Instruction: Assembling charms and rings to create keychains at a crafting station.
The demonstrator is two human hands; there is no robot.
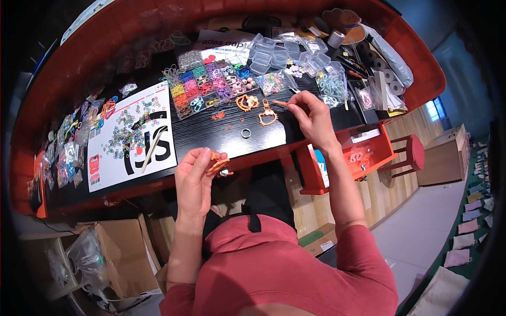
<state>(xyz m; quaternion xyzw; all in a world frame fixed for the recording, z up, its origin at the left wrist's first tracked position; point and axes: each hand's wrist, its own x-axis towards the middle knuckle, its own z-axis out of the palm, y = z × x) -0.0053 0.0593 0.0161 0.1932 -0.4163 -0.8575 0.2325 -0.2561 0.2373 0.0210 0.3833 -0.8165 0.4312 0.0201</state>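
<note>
My left hand (193, 176) is closed on an orange beaded charm (217, 165), with a small white and dark piece hanging below it, held just off the table's front edge. My right hand (312, 120), raised over the table's right part, pinches a thin orange strip (280, 103). Left of that strip lie an orange cat-shaped frame (268, 119) with a clasp, and a round orange ring piece (246, 103). Small orange bits (218, 115) are scattered nearby. Between my hands, a dark metal ring (245, 133) rests on the black tabletop (211, 138).
A divided case (203, 84) of coloured clasps and beads stands behind. Clear plastic boxes (262, 57) are stacked beyond it. On the left, a white sheet (100, 171) carries loose coloured rings and a pale stick (152, 152). An orange drawer (387, 150) juts out at the right, near a red stool (415, 152).
</note>
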